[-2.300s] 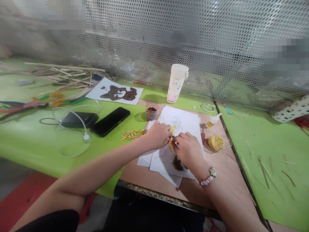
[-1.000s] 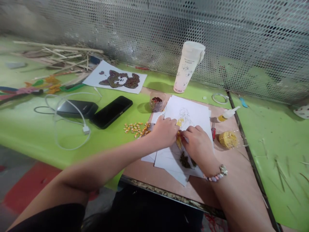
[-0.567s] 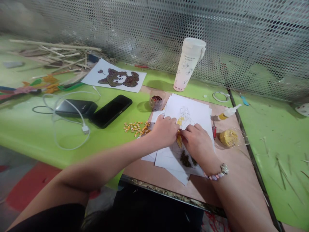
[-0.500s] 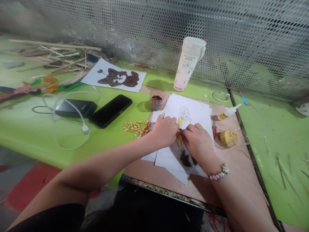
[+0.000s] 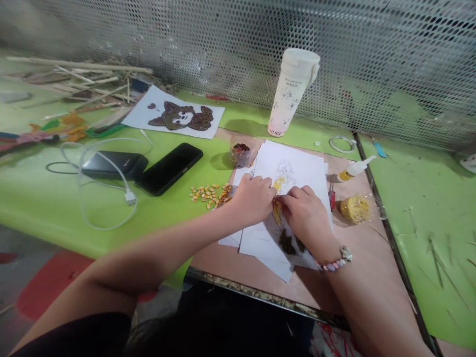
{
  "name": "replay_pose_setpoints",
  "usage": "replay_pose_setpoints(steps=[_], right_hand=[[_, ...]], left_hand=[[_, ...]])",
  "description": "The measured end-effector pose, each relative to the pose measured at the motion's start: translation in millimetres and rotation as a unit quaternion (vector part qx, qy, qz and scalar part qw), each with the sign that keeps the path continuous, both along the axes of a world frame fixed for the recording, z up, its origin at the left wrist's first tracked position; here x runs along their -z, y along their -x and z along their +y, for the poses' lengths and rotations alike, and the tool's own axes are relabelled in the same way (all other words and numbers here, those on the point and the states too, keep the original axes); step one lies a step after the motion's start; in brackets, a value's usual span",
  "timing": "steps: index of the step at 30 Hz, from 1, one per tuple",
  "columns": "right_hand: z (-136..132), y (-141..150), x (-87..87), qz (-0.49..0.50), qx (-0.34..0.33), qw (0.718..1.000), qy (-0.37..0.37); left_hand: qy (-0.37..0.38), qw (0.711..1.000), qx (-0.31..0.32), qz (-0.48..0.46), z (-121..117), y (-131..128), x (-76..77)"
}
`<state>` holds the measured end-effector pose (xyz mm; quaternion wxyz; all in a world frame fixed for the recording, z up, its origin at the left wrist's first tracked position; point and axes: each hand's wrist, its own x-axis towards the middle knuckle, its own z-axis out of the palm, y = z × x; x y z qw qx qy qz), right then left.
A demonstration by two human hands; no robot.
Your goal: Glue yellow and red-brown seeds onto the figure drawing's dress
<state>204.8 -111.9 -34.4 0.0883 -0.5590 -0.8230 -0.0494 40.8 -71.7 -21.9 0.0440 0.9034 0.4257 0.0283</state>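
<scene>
My left hand (image 5: 253, 201) and my right hand (image 5: 305, 214) rest close together on a stack of white paper (image 5: 299, 161); between them lies a narrow strip of yellow-orange corn kernels (image 5: 277, 212), low on a pencil line drawing of a figure (image 5: 284, 173); its long axis runs from far to near, leaning slightly to the right as it comes toward me; my right fingertips (image 5: 284, 199) are nearest to it, just at its far right edge, while my left hand sits just beside its left edge; both hands are curled and partly closed, palms down; I cannot tell whether either one has hold of a kernel; a patch of dark brown seeds (image 5: 286, 243) lies nearer me on the paper, under my right hand's heel; to the left, loose corn kernels (image 5: 208, 195) lie on the green counter (image 5: 37, 213), beyond them a black phone (image 5: 169, 168) and a power bank (image 5: 113, 165) tangled in a white cable (image 5: 96, 184); a small cup of reddish seeds (image 5: 241, 154) stands at the paper's far left corner; further off stand a pale tumbler (image 5: 292, 91) and a finished seed picture of a bear-like animal (image 5: 173, 115); to the right are a glue bottle (image 5: 352, 168) and a round yellow lump (image 5: 355, 208).
</scene>
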Motion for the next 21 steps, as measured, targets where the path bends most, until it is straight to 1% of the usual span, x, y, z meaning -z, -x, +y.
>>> replay_pose_setpoints(steps=[6, 14, 21], right_hand=[[-1.2, 1.7, -1.2, -0.001, 0.012, 1.000, -0.007], [-0.2, 0.8, 0.6, -0.002, -0.006, 1.000, -0.003], [1.8, -3.1, 2.6, 0.006, -0.018, 1.000, -0.006]], left_hand=[[0.000, 1.000, -0.002, -0.004, 2.0, 1.5, 1.3], [0.004, 1.000, 0.003, -0.002, 2.4, 0.9, 0.1], [-0.004, 1.000, 0.004, -0.005, 2.4, 0.8, 2.5]])
